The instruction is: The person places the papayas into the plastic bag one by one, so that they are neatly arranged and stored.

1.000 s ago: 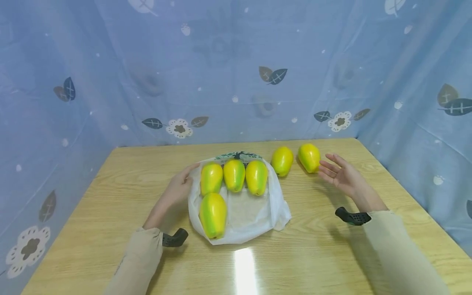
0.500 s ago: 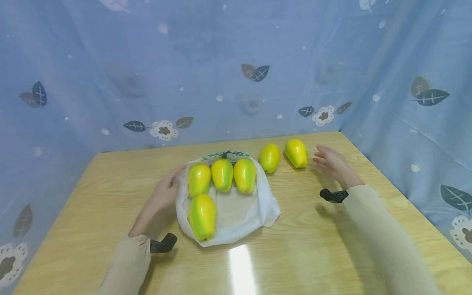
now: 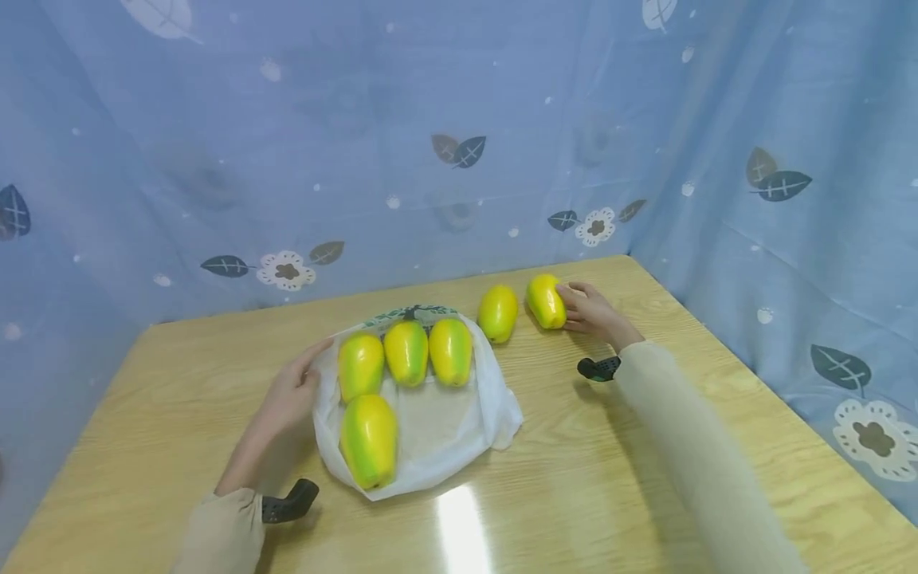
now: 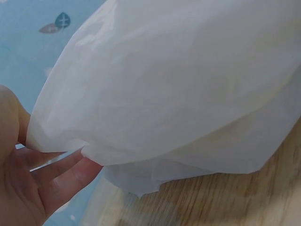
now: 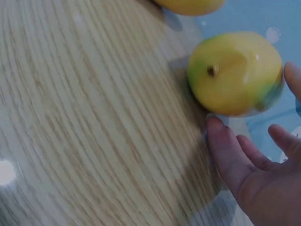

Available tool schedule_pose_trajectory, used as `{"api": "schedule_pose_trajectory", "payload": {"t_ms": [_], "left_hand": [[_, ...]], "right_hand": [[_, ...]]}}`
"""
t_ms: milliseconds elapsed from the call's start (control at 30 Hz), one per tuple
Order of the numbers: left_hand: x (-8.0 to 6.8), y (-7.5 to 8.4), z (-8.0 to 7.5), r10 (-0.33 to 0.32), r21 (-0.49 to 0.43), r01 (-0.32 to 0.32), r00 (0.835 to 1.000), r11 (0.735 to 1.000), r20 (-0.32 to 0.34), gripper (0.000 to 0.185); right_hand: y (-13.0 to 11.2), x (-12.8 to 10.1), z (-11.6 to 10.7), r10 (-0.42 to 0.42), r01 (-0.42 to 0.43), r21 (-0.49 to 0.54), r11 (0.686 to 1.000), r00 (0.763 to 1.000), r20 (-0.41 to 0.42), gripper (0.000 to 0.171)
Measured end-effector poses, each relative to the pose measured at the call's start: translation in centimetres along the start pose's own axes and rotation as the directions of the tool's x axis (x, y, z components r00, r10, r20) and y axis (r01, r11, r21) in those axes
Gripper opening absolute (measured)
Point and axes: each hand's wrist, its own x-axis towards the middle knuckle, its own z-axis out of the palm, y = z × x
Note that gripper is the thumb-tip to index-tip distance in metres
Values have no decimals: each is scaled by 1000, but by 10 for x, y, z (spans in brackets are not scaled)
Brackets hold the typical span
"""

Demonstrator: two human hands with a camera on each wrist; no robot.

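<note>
A white plastic bag point(image 3: 437, 466) lies spread on the table with its mouth toward me. Several yellow-green papayas point(image 3: 369, 441) sit in it, a row at the back and one at the front left. My left hand point(image 3: 287, 399) holds the bag's left rim; in the left wrist view, the white film point(image 4: 155, 89) runs between thumb and fingers. Right of the bag, two more papayas lie on the table, a nearer one point(image 3: 498, 314) and a farther one point(image 3: 547, 301). My right hand point(image 3: 594, 312) is at the farther papaya's right side, fingers spread around it without a closed grip.
The wooden table point(image 3: 574, 478) ends at the back against a blue patterned curtain point(image 3: 373, 159), which also hangs on both sides. A black wrist mount point(image 3: 290, 502) is on the left wrist and another point(image 3: 598, 368) on the right. A bright reflection shows near the front.
The head view has turned to the right. My right hand drew a little away from the farther papaya, then came back in against its side. My left hand stays at the bag's rim.
</note>
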Motion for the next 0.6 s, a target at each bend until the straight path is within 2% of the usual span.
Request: {"api": "schedule_pose_trajectory", "payload": {"t_ms": [167, 367, 500, 600], "left_hand": [[-5, -1, -3, 23, 12, -23, 1000, 1000, 9, 51], [-9, -4, -4, 41, 8, -41, 999, 999, 10, 49], [-7, -5, -1, 52, 21, -52, 998, 998, 20, 49], [-4, -5, -1, 64, 22, -64, 997, 998, 33, 49]], "right_hand": [[-1, 3, 9, 16, -16, 17, 1000, 1000, -3, 86], [-6, 4, 17, 35, -36, 53, 998, 999, 14, 76], [-2, 1, 13, 19, -18, 137, 990, 1000, -1, 72], [-1, -5, 9, -7, 13, 229, 973, 1000, -26, 72]]}}
